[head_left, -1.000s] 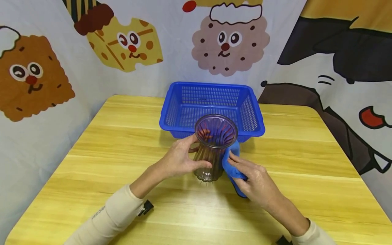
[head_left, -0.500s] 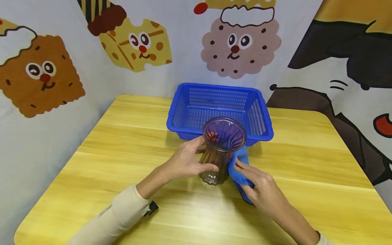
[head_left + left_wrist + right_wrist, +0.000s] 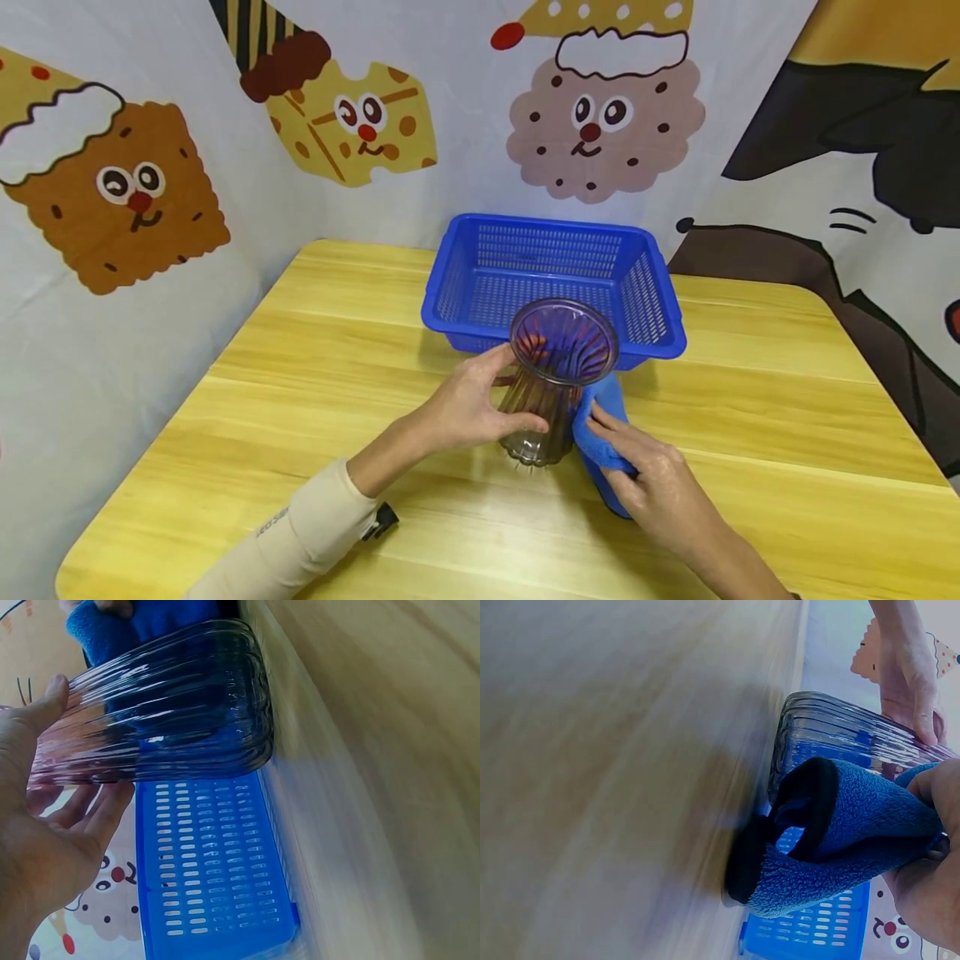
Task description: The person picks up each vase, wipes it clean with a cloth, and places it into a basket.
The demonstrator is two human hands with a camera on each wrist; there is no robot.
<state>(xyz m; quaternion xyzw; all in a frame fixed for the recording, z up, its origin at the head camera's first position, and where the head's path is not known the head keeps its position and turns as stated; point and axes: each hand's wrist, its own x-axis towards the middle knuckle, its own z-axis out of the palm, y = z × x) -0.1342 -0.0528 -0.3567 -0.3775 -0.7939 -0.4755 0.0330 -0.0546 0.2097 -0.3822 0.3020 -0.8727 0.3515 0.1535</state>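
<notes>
A clear, ribbed glass vase (image 3: 543,408) with a flared, purple-tinted rim is held slightly tilted in front of the basket. My left hand (image 3: 472,404) grips it from the left, thumb on the near side and fingers round the far side; in the left wrist view the thumb and fingertips touch the ribbed glass (image 3: 172,712). On the right, my right hand (image 3: 660,475) pinches a folded blue cloth (image 3: 602,429) against the vase's side. The dark-edged cloth (image 3: 840,832) hangs down below that hand in the right wrist view. Part of the right fingers is hidden by the cloth.
A blue plastic basket (image 3: 450,321) with slotted walls stands behind the vase on the wood-grain table (image 3: 337,350). A white cloth backdrop (image 3: 465,150) printed with cartoon figures hangs behind and beside the table.
The whole head view has shifted, so everything appears further right and slightly lower. Both hands keep their hold on the vase and the cloth, with little visible movement between them.
</notes>
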